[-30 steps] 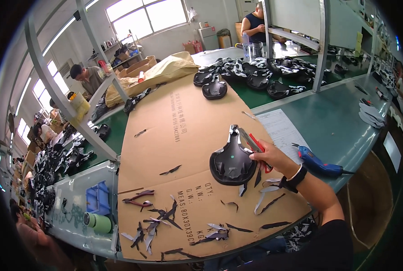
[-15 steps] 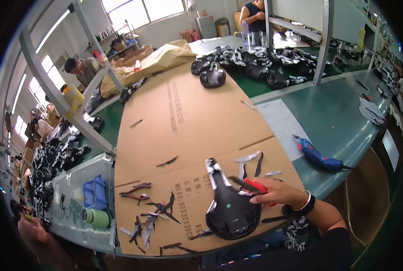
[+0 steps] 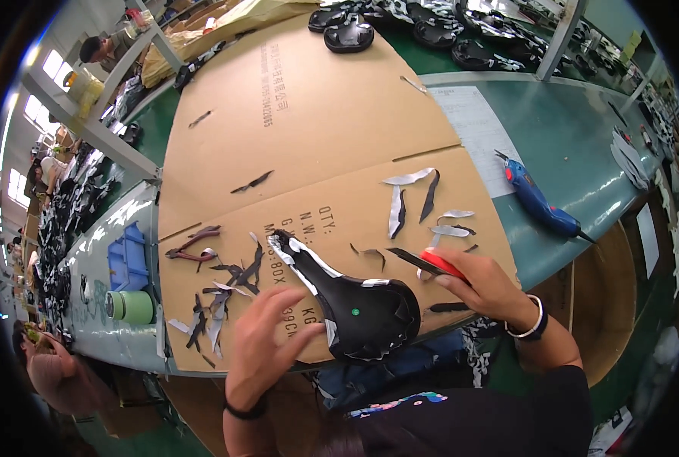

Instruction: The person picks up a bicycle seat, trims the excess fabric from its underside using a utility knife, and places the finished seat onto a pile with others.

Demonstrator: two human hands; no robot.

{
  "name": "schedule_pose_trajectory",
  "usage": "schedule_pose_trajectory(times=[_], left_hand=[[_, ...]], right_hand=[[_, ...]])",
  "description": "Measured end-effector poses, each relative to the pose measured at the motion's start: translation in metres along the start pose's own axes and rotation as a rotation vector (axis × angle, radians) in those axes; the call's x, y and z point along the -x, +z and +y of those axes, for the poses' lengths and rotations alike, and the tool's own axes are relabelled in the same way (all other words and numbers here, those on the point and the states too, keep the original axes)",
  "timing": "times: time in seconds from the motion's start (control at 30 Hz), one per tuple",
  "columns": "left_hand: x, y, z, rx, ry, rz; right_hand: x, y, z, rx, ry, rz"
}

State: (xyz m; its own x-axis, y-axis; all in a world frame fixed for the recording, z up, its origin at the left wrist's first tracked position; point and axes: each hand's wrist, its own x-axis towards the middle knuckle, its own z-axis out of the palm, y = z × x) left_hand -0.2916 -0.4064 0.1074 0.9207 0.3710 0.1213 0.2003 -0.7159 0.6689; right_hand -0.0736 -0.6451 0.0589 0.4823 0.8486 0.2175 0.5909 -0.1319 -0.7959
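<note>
A black bicycle saddle [image 3: 370, 316] lies underside up on the cardboard, its narrow nose pointing away and to the left. White and silvery edging of its cover shows along the nose and rim. My left hand [image 3: 267, 339] is beside the saddle's left edge, thumb and fingers spread, holding nothing. To the right of the saddle, my right hand [image 3: 484, 286] grips a red-handled knife [image 3: 440, 263] with a dark blade pointing left, above the cardboard and apart from the saddle. Black and white cover scraps [image 3: 221, 305] are scattered left of the saddle, with more strips [image 3: 412, 194] beyond it.
The flattened cardboard [image 3: 225, 152] covers the bench. Pincers [image 3: 195, 247] lie at left, near a blue bin [image 3: 129, 255] and green cup [image 3: 130, 306]. At right are a paper sheet [image 3: 476, 133] and blue power tool [image 3: 541, 198]. More saddles [image 3: 349, 34] sit at the back.
My left hand has come into view beside the saddle. The saddle's nose has swung left. My right hand with the knife has moved off the saddle's edge, and the view has tilted downward.
</note>
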Motion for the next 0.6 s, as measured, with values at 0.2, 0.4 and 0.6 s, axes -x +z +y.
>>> schedule_pose_trajectory(times=[0.2,0.4,0.6], left_hand=[[-0.047,0.081,0.006,-0.147,0.322,-0.262],[-0.056,0.092,0.0,-0.121,0.275,-0.307],[-0.05,0.094,0.001,-0.122,0.243,-0.256]], right_hand=[[0.043,-0.011,-0.002,0.34,-0.196,-0.094],[0.049,0.001,0.003,0.46,-0.184,-0.141],[0.086,0.032,-0.012,0.48,0.05,-0.158]])
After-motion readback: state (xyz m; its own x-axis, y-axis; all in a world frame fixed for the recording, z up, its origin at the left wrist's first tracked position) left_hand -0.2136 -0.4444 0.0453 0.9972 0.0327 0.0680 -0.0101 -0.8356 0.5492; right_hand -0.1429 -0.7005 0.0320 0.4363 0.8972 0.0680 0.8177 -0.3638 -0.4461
